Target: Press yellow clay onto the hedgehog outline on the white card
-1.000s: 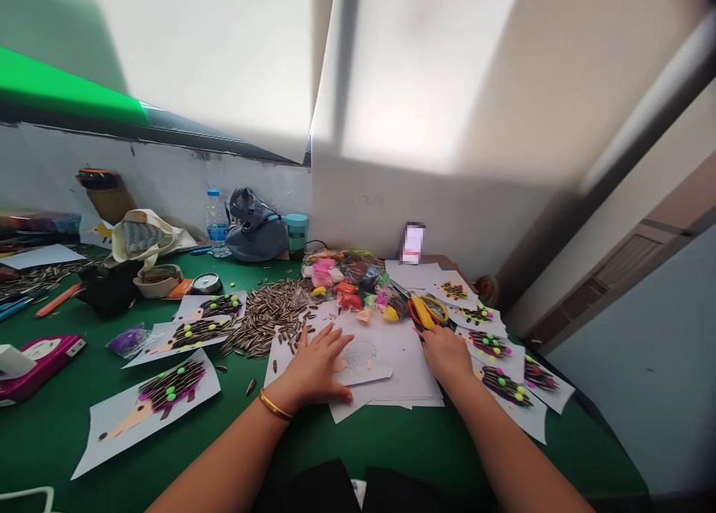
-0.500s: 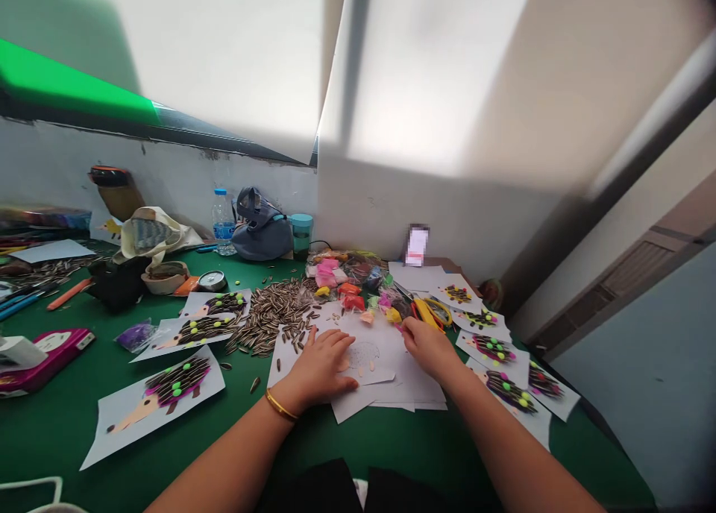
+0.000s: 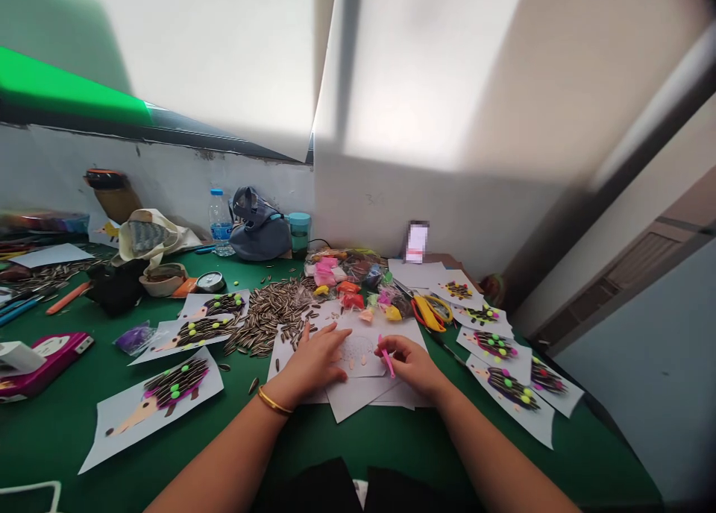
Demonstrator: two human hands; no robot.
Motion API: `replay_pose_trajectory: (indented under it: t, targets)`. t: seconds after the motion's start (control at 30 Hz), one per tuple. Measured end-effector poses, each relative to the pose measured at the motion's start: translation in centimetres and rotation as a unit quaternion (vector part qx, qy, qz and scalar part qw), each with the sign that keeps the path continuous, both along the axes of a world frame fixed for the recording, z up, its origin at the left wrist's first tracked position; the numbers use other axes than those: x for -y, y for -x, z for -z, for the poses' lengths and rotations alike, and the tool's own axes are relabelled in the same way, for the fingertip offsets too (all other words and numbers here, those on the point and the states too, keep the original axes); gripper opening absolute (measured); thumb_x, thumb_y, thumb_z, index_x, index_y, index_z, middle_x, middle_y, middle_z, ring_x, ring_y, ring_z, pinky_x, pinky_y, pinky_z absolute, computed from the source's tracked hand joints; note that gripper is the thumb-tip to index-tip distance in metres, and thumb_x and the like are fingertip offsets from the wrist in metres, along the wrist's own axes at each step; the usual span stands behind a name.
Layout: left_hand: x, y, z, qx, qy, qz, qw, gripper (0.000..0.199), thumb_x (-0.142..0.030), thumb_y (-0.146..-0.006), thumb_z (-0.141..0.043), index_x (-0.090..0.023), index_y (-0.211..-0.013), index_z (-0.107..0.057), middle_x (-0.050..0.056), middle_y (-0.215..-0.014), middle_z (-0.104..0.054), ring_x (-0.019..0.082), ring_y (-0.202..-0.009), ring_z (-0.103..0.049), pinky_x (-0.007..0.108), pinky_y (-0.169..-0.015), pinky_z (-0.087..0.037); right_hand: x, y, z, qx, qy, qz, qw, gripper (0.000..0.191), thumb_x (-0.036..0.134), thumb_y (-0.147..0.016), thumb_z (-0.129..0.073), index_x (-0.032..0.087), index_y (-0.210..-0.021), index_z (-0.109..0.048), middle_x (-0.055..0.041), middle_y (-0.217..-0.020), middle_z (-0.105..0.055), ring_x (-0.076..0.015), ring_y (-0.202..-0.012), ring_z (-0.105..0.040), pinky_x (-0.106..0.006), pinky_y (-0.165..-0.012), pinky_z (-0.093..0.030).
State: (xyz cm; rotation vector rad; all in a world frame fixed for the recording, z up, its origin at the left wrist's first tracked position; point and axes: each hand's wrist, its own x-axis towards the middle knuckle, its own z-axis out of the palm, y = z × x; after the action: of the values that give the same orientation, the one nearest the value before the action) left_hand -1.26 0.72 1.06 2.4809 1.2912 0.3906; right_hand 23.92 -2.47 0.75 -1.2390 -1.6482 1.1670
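Observation:
My left hand [image 3: 316, 360] lies spread on the left part of a white sheet [image 3: 363, 397], holding nothing. A gold bangle is round that wrist. Between my hands the top sheet shows a drawn outline [image 3: 358, 345] with small pale pieces on it. My right hand [image 3: 411, 364] pinches a thin pink tool [image 3: 386, 357] over the right side of the paper. Sunflower seeds [image 3: 268, 312] are heaped beyond my left hand. Bags of coloured clay [image 3: 352, 298] lie behind the paper.
Yellow scissors [image 3: 430, 312] lie at the back right. Seed hedgehog pictures lie at the left [image 3: 162, 401] and right [image 3: 512, 394]. A bottle [image 3: 221, 226], a grey-blue bag [image 3: 260, 230] and a teal cup [image 3: 300, 233] stand by the wall. A phone [image 3: 417, 242] leans there too.
My right hand has drawn back toward me and a little left, and the pink tool now shows clearly in it. My left hand has stayed on the paper, with its fingers slightly more spread.

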Motion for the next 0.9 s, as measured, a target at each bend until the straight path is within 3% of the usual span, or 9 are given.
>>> replay_pose_trajectory:
  t: [0.07, 0.17, 0.27, 0.33, 0.43, 0.57, 0.7, 0.9]
  targets:
    - [0.1, 0.0, -0.1, 0.002, -0.01, 0.001, 1.0, 0.075, -0.036, -0.074, -0.074, -0.029, -0.141, -0.041, 0.009, -0.143, -0.051, 0.031, -0.139, -0.036, 0.06, -0.116, 0.002, 0.2, 0.1, 0.4, 0.069, -0.047, -0.001, 0.996, 0.023, 0.036, -0.078, -0.063, 0.02, -0.095, -0.061, -0.0033, -0.092, -0.068, -0.0159, -0.072, -0.06, -0.028, -0.065, -0.045]
    - [0.5, -0.1, -0.6, 0.018, -0.044, 0.011, 0.999, 0.057, -0.035, -0.077, -0.073, -0.029, -0.13, -0.054, 0.007, -0.138, -0.056, 0.029, -0.134, -0.043, 0.06, -0.117, -0.003, 0.5, 0.4, 0.7, 0.143, -0.112, -0.001, 0.983, 0.014, 0.031, -0.085, -0.055, 0.021, -0.093, -0.061, -0.0018, -0.089, -0.066, -0.0163, -0.077, -0.058, -0.028, -0.07, -0.045]
    - [1.4, -0.6, -1.3, 0.033, -0.103, 0.043, 0.993, 0.027, -0.036, -0.081, -0.068, -0.029, -0.107, -0.069, 0.005, -0.125, -0.064, 0.026, -0.124, -0.052, 0.056, -0.119, -0.006, 0.8, 0.7, 0.7, 0.169, -0.128, 0.006, 0.977, 0.015, 0.026, -0.088, -0.048, 0.021, -0.094, -0.061, -0.0016, -0.09, -0.066, -0.0171, -0.083, -0.059, -0.028, -0.075, -0.045]
    - [2.2, -1.2, -1.5, 0.025, -0.136, 0.069, 0.988, 0.02, -0.036, -0.085, -0.064, -0.029, -0.103, -0.07, 0.003, -0.118, -0.066, 0.024, -0.119, -0.054, 0.054, -0.12, -0.006, 0.9, 0.9, 0.6, 0.176, -0.13, 0.008, 0.976, 0.015, 0.025, -0.089, -0.047, 0.022, -0.094, -0.061, -0.0016, -0.09, -0.067, -0.0172, -0.084, -0.06, -0.027, -0.075, -0.045]
    - [3.3, -2.2, -1.0, -0.013, -0.156, 0.065, 0.986, 0.03, -0.042, -0.082, -0.066, -0.026, -0.108, -0.067, 0.006, -0.119, -0.065, 0.026, -0.121, -0.052, 0.055, -0.12, -0.006, 0.9, 0.9, 0.6, 0.191, -0.136, 0.009, 0.972, 0.015, 0.024, -0.088, -0.047, 0.022, -0.094, -0.061, -0.0018, -0.091, -0.068, -0.0176, -0.085, -0.06, -0.027, -0.076, -0.045]
    - [4.0, -2.9, 0.2, -0.039, -0.179, 0.062, 0.981, 0.051, -0.05, -0.083, -0.063, -0.022, -0.125, -0.059, 0.011, -0.138, -0.054, 0.03, -0.135, -0.039, 0.058, -0.119, 0.001, 0.9, 1.0, 0.6, 0.198, -0.141, 0.012, 0.97, 0.015, 0.022, -0.089, -0.046, 0.022, -0.094, -0.06, -0.0017, -0.091, -0.068, -0.0177, -0.085, -0.06, -0.027, -0.076, -0.045]
    - [4.1, -3.0, 0.5, -0.049, -0.185, 0.069, 0.979, 0.05, -0.053, -0.085, -0.06, -0.022, -0.125, -0.059, 0.011, -0.141, -0.053, 0.029, -0.138, -0.036, 0.058, -0.118, 0.009, 0.9, 1.0, 0.5, 0.207, -0.146, 0.012, 0.967, 0.015, 0.023, -0.089, -0.048, 0.021, -0.095, -0.061, -0.0027, -0.093, -0.068, -0.0177, -0.085, -0.06, -0.027, -0.077, -0.045]
    - [4.3, -3.2, 0.4, -0.049, -0.166, 0.061, 0.983, 0.048, -0.051, -0.085, -0.061, -0.023, -0.124, -0.059, 0.011, -0.137, -0.056, 0.03, -0.137, -0.038, 0.061, -0.117, 0.006, 0.9, 1.1, 0.5, 0.214, -0.149, 0.012, 0.965, 0.015, 0.022, -0.088, -0.048, 0.021, -0.095, -0.061, -0.0028, -0.093, -0.068, -0.0178, -0.085, -0.06, -0.028, -0.077, -0.045]
